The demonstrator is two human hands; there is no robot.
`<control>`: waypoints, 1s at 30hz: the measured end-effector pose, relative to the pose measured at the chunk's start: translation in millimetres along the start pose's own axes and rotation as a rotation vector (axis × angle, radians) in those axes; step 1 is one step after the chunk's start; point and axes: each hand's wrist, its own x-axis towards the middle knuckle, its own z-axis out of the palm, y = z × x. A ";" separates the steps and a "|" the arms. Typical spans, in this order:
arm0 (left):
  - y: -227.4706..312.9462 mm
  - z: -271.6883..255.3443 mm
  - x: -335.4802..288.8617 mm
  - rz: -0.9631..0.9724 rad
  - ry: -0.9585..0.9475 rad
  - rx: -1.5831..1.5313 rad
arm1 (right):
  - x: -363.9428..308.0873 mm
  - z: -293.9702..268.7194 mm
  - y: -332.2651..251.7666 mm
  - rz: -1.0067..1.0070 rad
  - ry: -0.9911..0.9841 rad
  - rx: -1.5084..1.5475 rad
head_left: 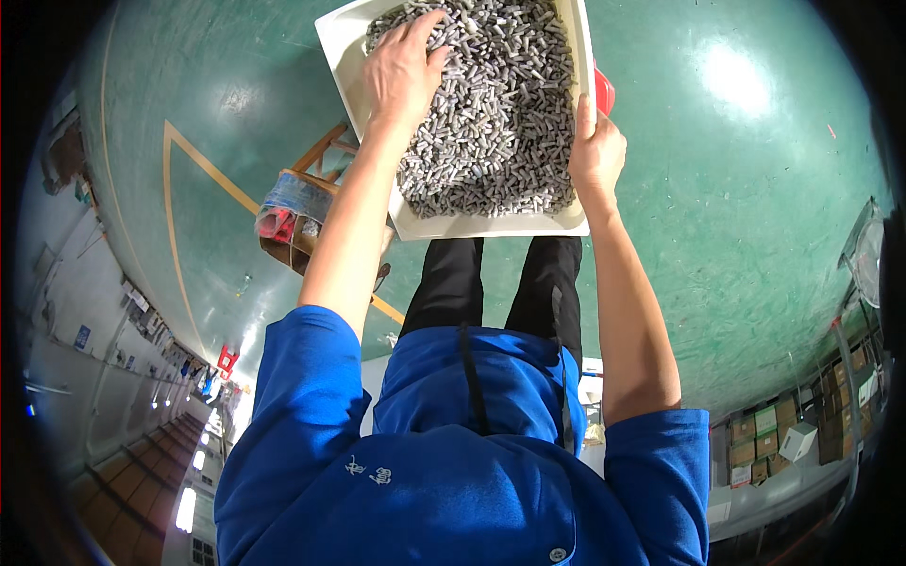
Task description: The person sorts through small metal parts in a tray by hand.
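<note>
In front of me is a cream-white rectangular tray (pixel 491 226), holding a thick layer of small grey cylindrical pieces (pixel 500 123). My left hand (pixel 404 74) lies over the upper left of the pieces, its fingers spread and reaching onto them; whether any piece is under the fingertips I cannot see. At the tray's right wall, my right hand (pixel 598 156) grips the rim, thumb on top and fingers out of sight on the outer side. The pieces reach close to the right wall, while a strip of bare tray shows at the left.
A red object (pixel 604 91) shows partly behind the tray's right wall. Left of my left forearm stands a wooden stool or chair (pixel 321 146) with a bag-like bundle (pixel 293 222). Yellow lines cross the green floor (pixel 717 236). Stacked cartons (pixel 760 439) and a fan (pixel 864 250) are at the right.
</note>
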 end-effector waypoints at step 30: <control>-50.5 -8.2 -68.9 -0.466 0.153 -0.127 | -27.5 20.2 -11.2 -0.016 -0.010 0.027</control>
